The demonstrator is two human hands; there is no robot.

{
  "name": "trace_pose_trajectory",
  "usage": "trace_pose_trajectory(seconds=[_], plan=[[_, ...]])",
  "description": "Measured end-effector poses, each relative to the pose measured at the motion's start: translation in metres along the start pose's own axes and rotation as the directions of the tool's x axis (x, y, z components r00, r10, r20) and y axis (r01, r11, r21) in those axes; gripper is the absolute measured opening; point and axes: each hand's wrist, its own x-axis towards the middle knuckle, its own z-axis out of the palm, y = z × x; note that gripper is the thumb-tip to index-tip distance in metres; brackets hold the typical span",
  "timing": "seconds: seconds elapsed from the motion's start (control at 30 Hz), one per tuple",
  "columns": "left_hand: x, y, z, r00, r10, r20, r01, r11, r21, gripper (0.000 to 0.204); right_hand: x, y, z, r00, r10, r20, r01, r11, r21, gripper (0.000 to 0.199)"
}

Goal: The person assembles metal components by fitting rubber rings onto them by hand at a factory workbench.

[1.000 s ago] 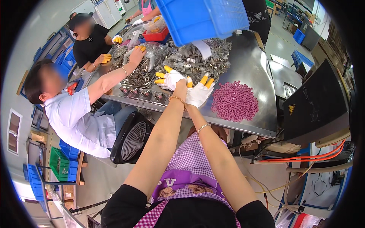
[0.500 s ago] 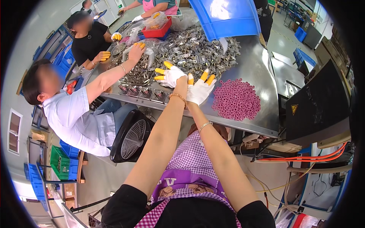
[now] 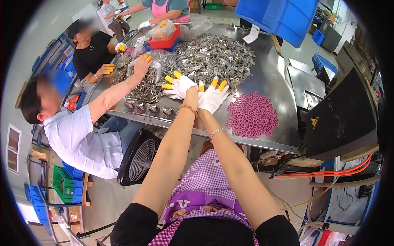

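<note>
A wide heap of small metal parts (image 3: 209, 57) covers the middle of the steel table. Against its near edge rests my left hand (image 3: 181, 88), in a white glove with yellow fingertips, its fingers spread and pointing left. My right hand (image 3: 212, 99), gloved the same way, lies flat beside it with fingers apart, also touching the heap's near side. Neither hand grips anything that I can see. Just right of my right hand is a pile of pink rings (image 3: 252, 115). Above the far right of the heap, a large blue bin (image 3: 279, 18) is tipped up.
On my left, a seated co-worker's arm (image 3: 111, 92) reaches over the table to a tray of small parts (image 3: 141, 94). Small metal fixtures (image 3: 154, 110) line the near edge. A red bin (image 3: 164, 41) stands farther back. A dark machine box (image 3: 340, 117) is on the right.
The blue bin has moved up and to the right, off the heap, showing more of the far table. My hands stay at the heap's near edge with fingers spread.
</note>
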Motion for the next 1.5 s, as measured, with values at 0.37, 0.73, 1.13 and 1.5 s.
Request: trace_pose_trajectory(seconds=[0.37, 0.73, 1.13, 1.5], plan=[[-0.036, -0.002, -0.029, 0.987, 0.071, 0.146, -0.058, 0.994, -0.087, 0.070, 0.008, 0.016, -0.014, 0.987, 0.055, -0.151, -0.017, 0.970, 0.241, 0.060], [-0.108, -0.037, -0.069, 0.627, 0.716, 0.308, -0.649, 0.698, -0.303, 0.062, 0.014, 0.144, -0.110, 0.990, 0.109, -0.086, -0.030, 0.777, 0.629, 0.036], [-0.209, -0.068, -0.050, -0.282, 0.790, 0.544, -0.950, -0.153, -0.271, 0.068, 0.007, 0.209, -0.105, 1.000, 0.011, -0.027, -0.018, 0.965, -0.261, 0.062], [-0.140, -0.022, -0.006, -0.247, 0.742, 0.623, -0.964, -0.252, -0.082, 0.061, 0.072, 0.138, -0.058, 0.999, -0.016, 0.037, 0.026, 0.961, -0.275, 0.065]])
